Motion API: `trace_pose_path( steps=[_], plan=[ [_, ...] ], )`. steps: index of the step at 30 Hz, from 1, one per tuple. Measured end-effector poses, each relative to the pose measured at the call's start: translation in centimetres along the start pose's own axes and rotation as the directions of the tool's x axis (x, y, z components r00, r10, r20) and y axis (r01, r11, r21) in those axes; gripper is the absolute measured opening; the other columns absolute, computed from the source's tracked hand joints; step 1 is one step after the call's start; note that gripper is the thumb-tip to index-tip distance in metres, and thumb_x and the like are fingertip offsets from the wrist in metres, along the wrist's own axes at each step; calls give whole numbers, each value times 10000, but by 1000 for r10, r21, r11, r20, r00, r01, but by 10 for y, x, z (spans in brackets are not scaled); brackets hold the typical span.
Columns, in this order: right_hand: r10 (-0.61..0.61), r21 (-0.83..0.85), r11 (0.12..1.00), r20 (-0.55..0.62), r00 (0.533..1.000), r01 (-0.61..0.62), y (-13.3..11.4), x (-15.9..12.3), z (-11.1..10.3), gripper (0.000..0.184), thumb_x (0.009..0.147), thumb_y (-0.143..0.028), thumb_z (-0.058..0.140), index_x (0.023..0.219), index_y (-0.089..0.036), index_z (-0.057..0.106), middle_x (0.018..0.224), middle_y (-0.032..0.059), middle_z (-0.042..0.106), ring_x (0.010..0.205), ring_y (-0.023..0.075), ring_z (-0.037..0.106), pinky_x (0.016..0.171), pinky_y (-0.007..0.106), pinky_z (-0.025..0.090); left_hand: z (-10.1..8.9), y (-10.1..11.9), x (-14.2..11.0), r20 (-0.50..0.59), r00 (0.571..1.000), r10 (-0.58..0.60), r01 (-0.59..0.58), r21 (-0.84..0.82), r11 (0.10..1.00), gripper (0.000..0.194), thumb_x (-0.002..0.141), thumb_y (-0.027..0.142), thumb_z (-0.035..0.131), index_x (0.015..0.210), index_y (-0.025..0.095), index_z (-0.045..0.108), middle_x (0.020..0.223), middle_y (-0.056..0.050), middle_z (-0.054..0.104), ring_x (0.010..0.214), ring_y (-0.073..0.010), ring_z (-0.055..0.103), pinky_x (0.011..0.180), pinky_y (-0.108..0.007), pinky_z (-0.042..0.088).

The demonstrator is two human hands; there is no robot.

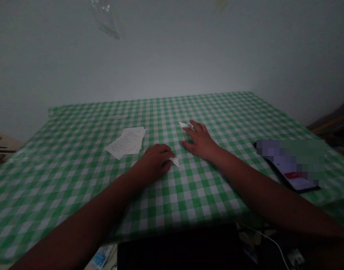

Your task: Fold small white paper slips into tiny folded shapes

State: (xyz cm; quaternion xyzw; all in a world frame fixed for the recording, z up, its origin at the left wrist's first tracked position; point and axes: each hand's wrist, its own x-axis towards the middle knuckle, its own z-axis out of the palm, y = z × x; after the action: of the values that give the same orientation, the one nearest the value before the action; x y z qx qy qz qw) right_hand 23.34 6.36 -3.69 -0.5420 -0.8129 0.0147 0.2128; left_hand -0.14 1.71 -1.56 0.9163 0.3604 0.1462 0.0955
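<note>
My left hand rests low over the checked cloth, its fingers closed on a small folded-looking piece of white paper with print on it. Only the paper's pointed end shows; the rest is hidden by the fingers. Further off and to the right, my right hand has its fingers spread. A second small white piece of paper lies by those fingertips, partly covered by them; whether they touch it I cannot tell. Left of my left hand, several printed sheets lie in a loose, fanned pile.
A green-and-white checked tablecloth covers the table, which meets a pale wall at the back. On the right lies a phone, its screen partly pixelated. Below the front edge a white cable hangs.
</note>
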Motion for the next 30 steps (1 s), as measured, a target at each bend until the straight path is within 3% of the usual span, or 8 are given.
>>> trace_pose_path(
  steps=[9,17,20,24,30],
  plan=[
    [10,10,1000,32,999,-10,6,3,2,539,869,-469,586,1320,-175,569,1484,163,435,1336,390,357,1068,558,331,-4,-2,1,1,1000,3,-3,-15,1000,283,886,148,526,1134,194,654,1145,-80,642,1048,-221,566,969,-426,463],
    [-31,95,995,48,998,26,6,4,-6,377,889,-336,550,1223,-180,630,1357,129,538,1190,329,472,989,506,404,-7,-9,1,-49,997,-61,55,-99,994,240,949,246,494,1105,169,659,1090,-78,671,1028,-204,596,965,-396,484],
    [-107,161,982,20,994,103,-2,1,-14,348,898,-288,541,1218,-182,626,1335,134,545,1193,297,490,1001,478,403,-10,-9,1,-55,990,-128,119,-144,982,249,957,269,482,1109,173,654,1072,-65,684,1019,-200,613,958,-395,490],
    [-316,287,908,-7,949,305,-16,-8,-22,259,916,-267,549,1141,-191,654,1229,110,604,1165,249,524,1020,451,387,-15,-5,1,-33,977,-213,200,-221,954,229,939,295,508,1077,184,654,1051,-59,698,943,-192,646,887,-373,524],
    [-404,408,841,36,914,356,-29,-17,-22,139,914,-228,568,954,-188,695,1053,77,687,1039,210,587,967,407,401,-16,-3,-1,-3,983,-186,178,-275,945,184,913,282,538,1022,198,660,933,-31,702,819,-168,650,780,-327,529]
  ],
)
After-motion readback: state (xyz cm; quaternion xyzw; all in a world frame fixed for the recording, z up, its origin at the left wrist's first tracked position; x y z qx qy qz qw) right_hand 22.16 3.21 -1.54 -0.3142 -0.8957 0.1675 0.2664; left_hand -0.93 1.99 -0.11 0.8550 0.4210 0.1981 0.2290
